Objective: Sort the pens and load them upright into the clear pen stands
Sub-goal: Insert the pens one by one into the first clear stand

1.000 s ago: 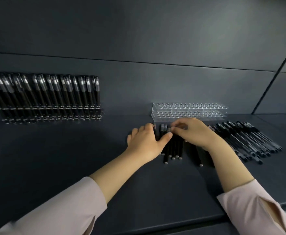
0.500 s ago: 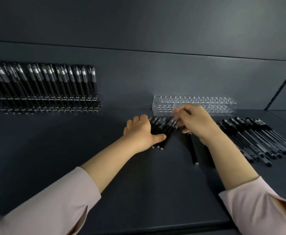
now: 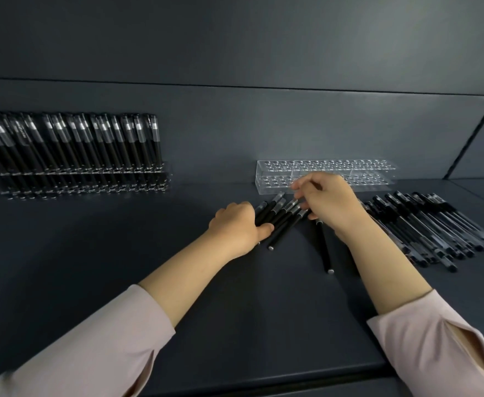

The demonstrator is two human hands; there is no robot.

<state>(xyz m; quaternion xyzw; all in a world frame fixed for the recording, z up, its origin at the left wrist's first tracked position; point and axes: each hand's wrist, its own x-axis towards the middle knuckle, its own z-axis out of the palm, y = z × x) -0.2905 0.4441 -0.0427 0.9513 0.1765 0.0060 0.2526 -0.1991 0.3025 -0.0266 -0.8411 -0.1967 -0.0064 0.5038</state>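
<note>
My left hand (image 3: 236, 226) grips a small bundle of black pens (image 3: 278, 216) on the dark shelf, fingers curled over their barrels and thumb under them. My right hand (image 3: 329, 203) hovers over the bundle's silver-banded cap ends, fingertips curled and touching them. One black pen (image 3: 323, 247) lies alone just below my right wrist. An empty clear pen stand (image 3: 378, 174) with rows of holes sits right behind my hands. A large pile of black pens (image 3: 435, 224) lies to the right.
A second clear stand (image 3: 77, 179) at the far left is filled with upright black pens. The dark shelf (image 3: 120, 253) runs to a front edge near my sleeves. A dark wall panel rises directly behind both stands.
My left hand has closed round the bundle and turned it so the caps point toward the empty stand. My right hand rose from the pens toward the cap ends.
</note>
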